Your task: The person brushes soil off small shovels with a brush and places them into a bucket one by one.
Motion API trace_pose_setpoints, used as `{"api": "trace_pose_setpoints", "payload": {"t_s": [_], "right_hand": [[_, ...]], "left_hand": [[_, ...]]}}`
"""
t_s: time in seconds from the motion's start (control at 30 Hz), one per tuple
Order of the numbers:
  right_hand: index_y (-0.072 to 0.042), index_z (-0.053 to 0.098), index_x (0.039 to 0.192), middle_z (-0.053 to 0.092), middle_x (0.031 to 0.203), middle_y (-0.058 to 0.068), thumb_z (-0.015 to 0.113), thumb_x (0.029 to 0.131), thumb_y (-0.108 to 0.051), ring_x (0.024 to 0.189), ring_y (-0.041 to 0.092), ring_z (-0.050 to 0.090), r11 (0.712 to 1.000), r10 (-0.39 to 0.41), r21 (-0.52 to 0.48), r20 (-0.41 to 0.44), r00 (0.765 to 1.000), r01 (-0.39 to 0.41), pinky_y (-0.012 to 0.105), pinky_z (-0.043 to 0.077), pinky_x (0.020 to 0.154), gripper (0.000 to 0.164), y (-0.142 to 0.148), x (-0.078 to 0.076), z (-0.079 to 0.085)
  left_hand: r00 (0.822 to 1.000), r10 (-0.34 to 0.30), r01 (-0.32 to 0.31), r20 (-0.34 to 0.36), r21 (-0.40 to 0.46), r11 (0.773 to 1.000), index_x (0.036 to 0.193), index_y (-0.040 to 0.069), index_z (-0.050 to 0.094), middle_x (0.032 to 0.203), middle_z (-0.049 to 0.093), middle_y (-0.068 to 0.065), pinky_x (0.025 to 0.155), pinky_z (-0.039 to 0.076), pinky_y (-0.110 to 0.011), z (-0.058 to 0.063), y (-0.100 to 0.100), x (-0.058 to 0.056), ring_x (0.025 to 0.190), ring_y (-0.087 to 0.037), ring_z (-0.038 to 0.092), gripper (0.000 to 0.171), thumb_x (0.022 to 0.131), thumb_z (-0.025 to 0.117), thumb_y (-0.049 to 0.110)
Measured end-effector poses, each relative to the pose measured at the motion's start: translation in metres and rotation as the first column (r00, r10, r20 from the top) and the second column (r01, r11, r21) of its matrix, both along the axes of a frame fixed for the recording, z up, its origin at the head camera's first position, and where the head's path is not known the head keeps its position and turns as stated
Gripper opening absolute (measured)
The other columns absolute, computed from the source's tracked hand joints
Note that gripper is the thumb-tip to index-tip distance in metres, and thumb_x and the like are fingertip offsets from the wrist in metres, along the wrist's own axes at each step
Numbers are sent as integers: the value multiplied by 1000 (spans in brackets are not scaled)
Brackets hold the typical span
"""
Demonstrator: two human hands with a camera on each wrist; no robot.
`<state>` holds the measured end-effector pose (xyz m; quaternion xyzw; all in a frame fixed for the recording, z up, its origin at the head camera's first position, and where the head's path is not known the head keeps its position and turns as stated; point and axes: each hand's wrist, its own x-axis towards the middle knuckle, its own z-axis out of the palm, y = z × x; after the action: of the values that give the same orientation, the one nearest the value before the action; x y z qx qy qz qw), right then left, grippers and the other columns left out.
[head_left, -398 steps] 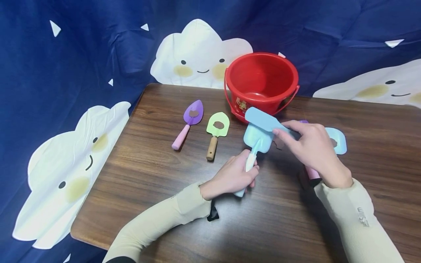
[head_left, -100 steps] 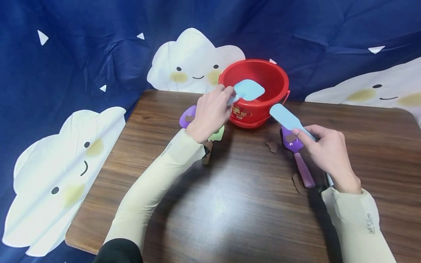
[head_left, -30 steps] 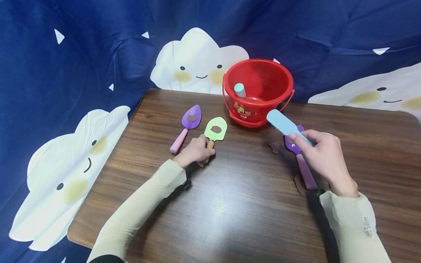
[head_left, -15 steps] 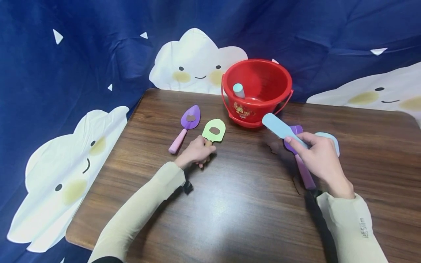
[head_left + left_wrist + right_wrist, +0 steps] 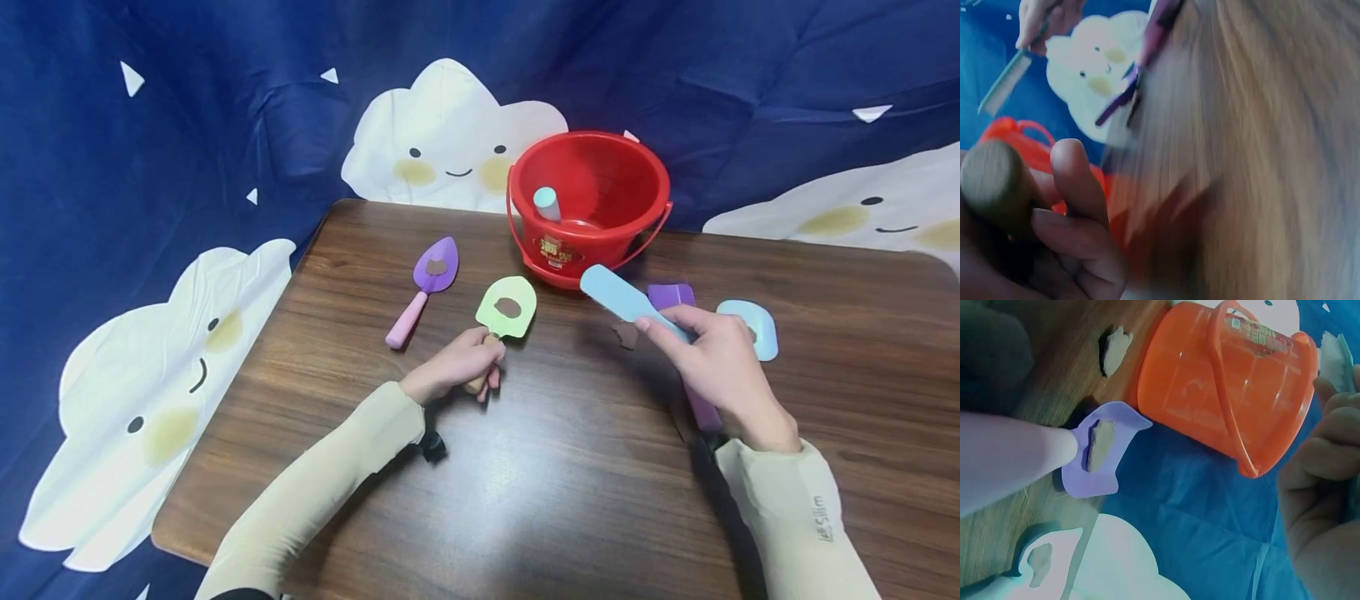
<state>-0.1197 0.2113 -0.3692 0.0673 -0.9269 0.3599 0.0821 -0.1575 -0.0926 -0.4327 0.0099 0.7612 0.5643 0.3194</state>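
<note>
My left hand (image 5: 459,365) grips the wooden handle of a light green hand trowel (image 5: 527,305); a flat brown piece (image 5: 507,307) lies on its blade. The round end of that handle (image 5: 994,181) shows close up in the left wrist view. My right hand (image 5: 722,367) holds a light blue brush (image 5: 617,293) out to the right of the trowel, apart from it. Pale bristles under the brush (image 5: 1009,86) are visible in the left wrist view. Behind both hands stands a red bucket (image 5: 536,229), with a pale blue handle (image 5: 547,205) leaning up inside.
A purple trowel (image 5: 445,252) with a brown piece lies at left. Under the right hand lies a purple shovel (image 5: 672,295), beside a light blue shovel (image 5: 763,333). A loose brown piece (image 5: 625,335) sits on the wooden table (image 5: 525,500). A blue cloth (image 5: 225,125) hangs behind.
Earlier my left hand held the blue shovel; it went into the bucket. Then my left hand took hold of the green trowel, which has shifted right. The brush has moved left towards it.
</note>
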Motion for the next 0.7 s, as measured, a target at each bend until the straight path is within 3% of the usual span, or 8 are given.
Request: {"api": "trace_pose_setpoints", "payload": {"t_s": [0.13, 0.4, 0.7], "right_hand": [[-12, 73, 101, 72, 81, 6, 69, 87, -39, 66, 13, 53, 1000, 8, 3, 39, 999, -8, 22, 39, 56, 31, -4, 0, 1], [-13, 74, 98, 70, 72, 2, 71, 87, -32, 60, 10, 47, 997, 79, -22, -12, 997, -79, 23, 36, 51, 22, -15, 1, -4], [-12, 72, 102, 60, 64, 0, 67, 88, -41, 57, 16, 47, 983, 179, 6, 127, 976, -181, 25, 37, 48, 33, -33, -1, -10]], "left_hand": [[1000, -1, 0, 30, 32, 999, 89, 5, 42, 52, 49, -3, 32, 41, -26, 7, 11, 8, 31, -14, 46, 8, 81, 41, 6], [1000, -12, 12, -1, 91, 996, 92, 5, 42, 45, 49, -2, 30, 43, -28, 16, 30, 20, 29, -14, 45, 5, 87, 44, 8], [1000, -5, 7, -26, 94, 996, 117, -5, 41, 54, 49, -5, 31, 45, -31, 21, 50, 31, 30, -16, 45, 29, 91, 47, 7]]}}
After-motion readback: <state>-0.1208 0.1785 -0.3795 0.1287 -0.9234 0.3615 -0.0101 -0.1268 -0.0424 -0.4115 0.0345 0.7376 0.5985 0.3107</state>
